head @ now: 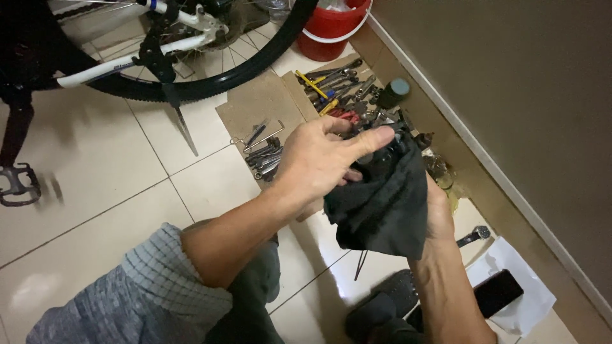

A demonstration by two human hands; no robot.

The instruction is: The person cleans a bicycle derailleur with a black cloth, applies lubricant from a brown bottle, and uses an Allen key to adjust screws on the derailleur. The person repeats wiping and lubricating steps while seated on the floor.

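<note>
Middle of the frame, both hands are busy with a black cloth (382,204). The left hand (319,159) comes in from the lower left, fingers curled over the top of the cloth, thumb stretched out along its upper edge, so it is gripping the fabric. The right hand (437,213) rises from the bottom of the frame and sits behind and under the cloth; most of it is hidden by the fabric, but it looks closed around the bundle from below. Whether anything is wrapped inside, I can't tell; the cloth hangs in dark folds between the two hands, held above the floor.

Just behind the hands, a flat sheet of cardboard (261,105) lies on the pale tiled floor (95,185), and a heap of hand tools (344,92) runs across it toward the wall: wrenches, pliers with red grips, a yellow-handled screwdriver (312,84). A small cluster of spanners (264,156) sits right beside the left hand's wrist.

Upper left of the frame, a bicycle wheel (210,83) with its black tyre arcs across, the white frame (121,64) above it, and a pedal (18,183) at the far left edge. A red bucket (331,32) stands at the top, close to the wall.

Lower right, a white sheet of paper (523,290) carries a dark phone (497,293), with a wristwatch (475,236) just beside the right forearm.
</note>
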